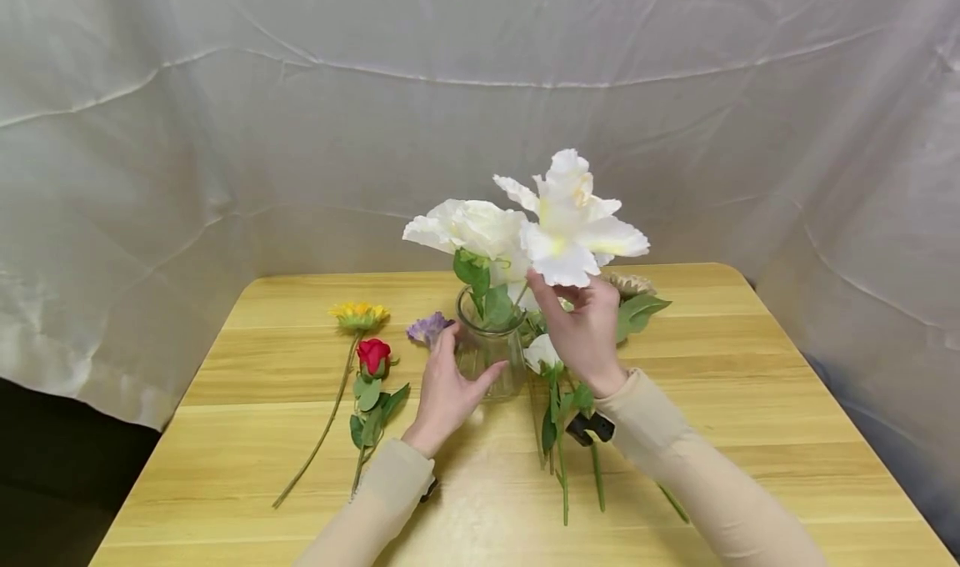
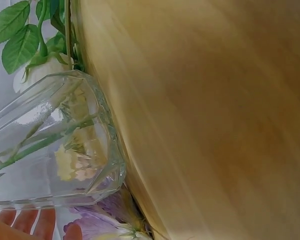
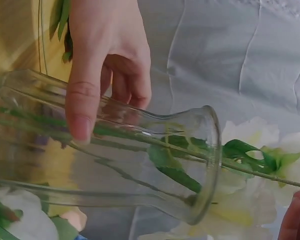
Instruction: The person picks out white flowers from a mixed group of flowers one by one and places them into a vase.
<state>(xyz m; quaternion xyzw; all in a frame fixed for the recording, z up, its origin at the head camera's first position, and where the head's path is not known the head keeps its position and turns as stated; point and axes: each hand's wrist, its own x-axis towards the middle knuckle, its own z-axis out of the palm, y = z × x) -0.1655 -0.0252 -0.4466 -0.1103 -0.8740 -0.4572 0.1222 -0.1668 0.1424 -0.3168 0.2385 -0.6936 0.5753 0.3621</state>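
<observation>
On the left of the pale yellow wooden table (image 1: 225,434): a bright yellow sunflower-like bloom (image 1: 360,317) and a red cloth-looking rose (image 1: 373,356) lie loose, probably for later.
Left hand (image 1: 450,383): reaches in from the near left, thumb and fingers curved round the glass, bracing it; a ruffled purple flower (image 1: 429,329) lies just beyond its fingertips.
Clear flared glass vase (image 1: 495,348): upright mid-table, with a full white bloom (image 1: 476,227) leaning left from it.
Step in hand: placing a second stem, I'd say.
Next move: probably feed it lower, then let go without tipping the glass.
Right hand (image 1: 585,329): angled in from the near right above the rim, fingertips pinching the thin green stem (image 3: 260,173) of a large yellow-throated white flower (image 1: 567,233); the stem runs into the mouth.
Right side: a white rose (image 1: 542,353) lies beside the vase.
</observation>
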